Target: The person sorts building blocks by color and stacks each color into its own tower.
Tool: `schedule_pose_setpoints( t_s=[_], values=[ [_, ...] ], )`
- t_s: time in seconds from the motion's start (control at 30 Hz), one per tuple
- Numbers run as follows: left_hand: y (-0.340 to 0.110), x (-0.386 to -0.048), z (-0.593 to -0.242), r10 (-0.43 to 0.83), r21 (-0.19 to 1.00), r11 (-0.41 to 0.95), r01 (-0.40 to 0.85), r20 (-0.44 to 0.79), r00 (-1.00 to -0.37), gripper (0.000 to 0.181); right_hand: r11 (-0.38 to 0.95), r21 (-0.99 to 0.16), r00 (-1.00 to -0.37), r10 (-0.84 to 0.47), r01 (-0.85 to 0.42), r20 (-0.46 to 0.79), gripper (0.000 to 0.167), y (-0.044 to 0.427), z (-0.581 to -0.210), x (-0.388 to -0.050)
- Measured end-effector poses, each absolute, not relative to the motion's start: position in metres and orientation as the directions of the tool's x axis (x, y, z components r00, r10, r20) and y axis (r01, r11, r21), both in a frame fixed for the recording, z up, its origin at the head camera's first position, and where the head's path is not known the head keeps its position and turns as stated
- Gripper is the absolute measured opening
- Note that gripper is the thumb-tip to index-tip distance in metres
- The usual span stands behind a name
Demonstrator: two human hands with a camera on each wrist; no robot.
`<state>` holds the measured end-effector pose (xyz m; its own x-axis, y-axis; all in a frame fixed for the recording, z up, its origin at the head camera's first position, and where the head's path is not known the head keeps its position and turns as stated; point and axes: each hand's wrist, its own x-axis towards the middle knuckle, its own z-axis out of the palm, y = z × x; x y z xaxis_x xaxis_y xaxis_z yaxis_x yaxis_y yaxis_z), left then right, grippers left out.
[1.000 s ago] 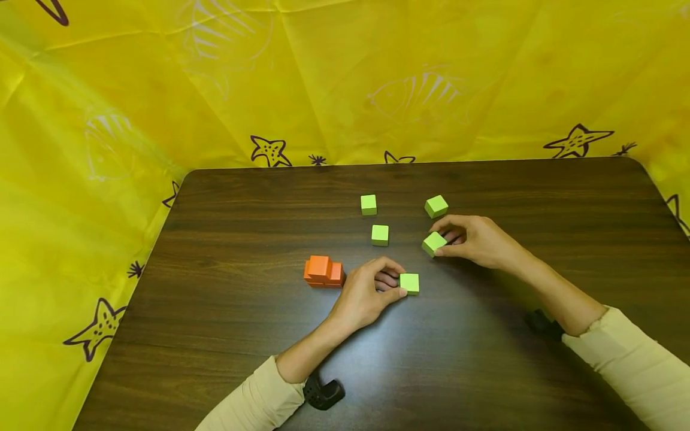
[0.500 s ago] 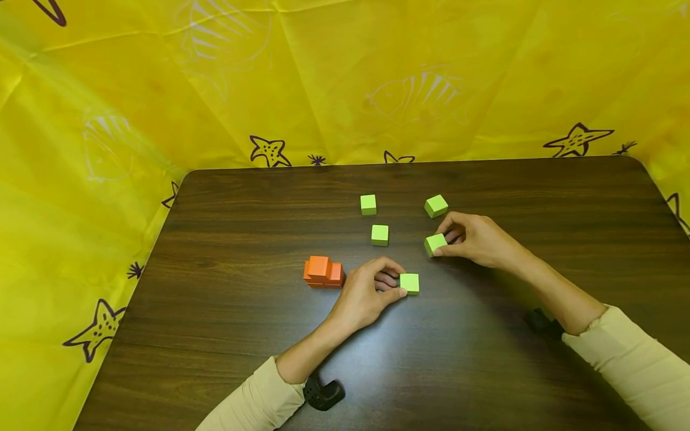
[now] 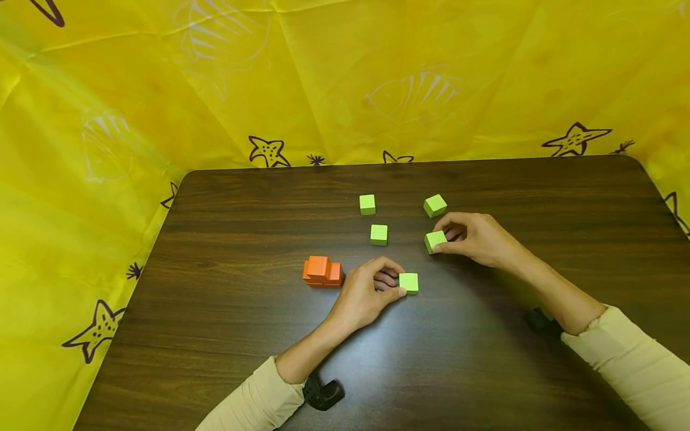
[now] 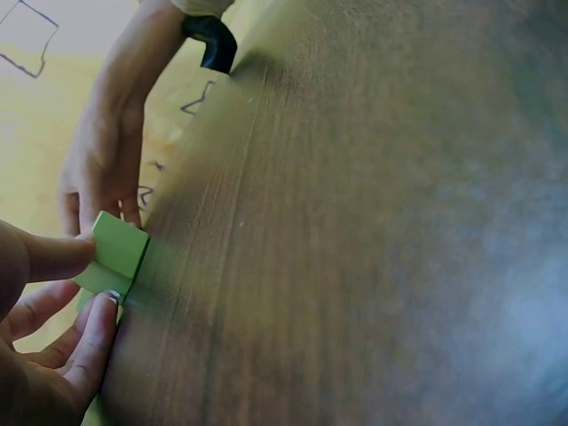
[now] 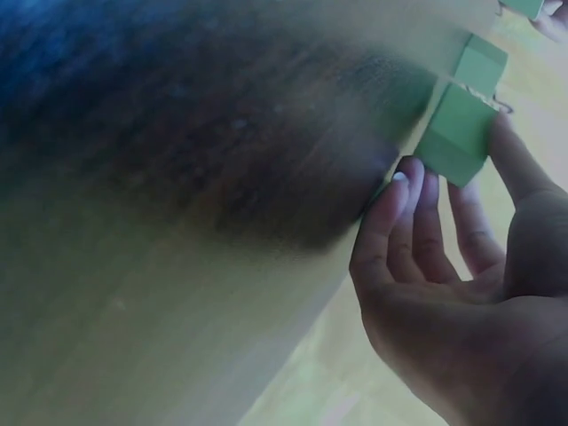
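Observation:
My left hand [image 3: 366, 293] pinches a light green cube [image 3: 408, 283] between thumb and fingers, on the dark wooden table. In the left wrist view that cube [image 4: 117, 253] sits at the tips of my thumb and fingers. Farther back and to the right, my right hand [image 3: 480, 240] holds another green cube [image 3: 435, 241], thumb at its near side. The right wrist view shows the thumb against a cube [image 5: 454, 138] and the other fingers curled beside it.
A small orange block stack [image 3: 322, 272] stands just left of my left hand. Green cubes lie at the back left [image 3: 368, 205], in the middle [image 3: 379, 234] and behind my right hand [image 3: 435, 205]. A yellow patterned cloth [image 3: 334, 78] borders the table [image 3: 242, 359].
The cube in my right hand has turned, so its sides lie straighter, and shifted slightly. My left hand and its cube have stayed in place.

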<state>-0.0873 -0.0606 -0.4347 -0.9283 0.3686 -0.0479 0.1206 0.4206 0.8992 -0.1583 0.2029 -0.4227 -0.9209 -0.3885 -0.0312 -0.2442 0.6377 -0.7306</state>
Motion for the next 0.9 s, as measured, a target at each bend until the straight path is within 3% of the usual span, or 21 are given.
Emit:
schedule_pose_setpoints(
  t_s=[0.9],
  values=[
    [-0.060,-0.087,-0.435,0.361,0.895,0.429,0.122,-0.046,-0.932,0.027,0.605,-0.760,-0.940,-0.340,-0.239,0.025,0.027,0.195,-0.409,-0.122]
  ],
)
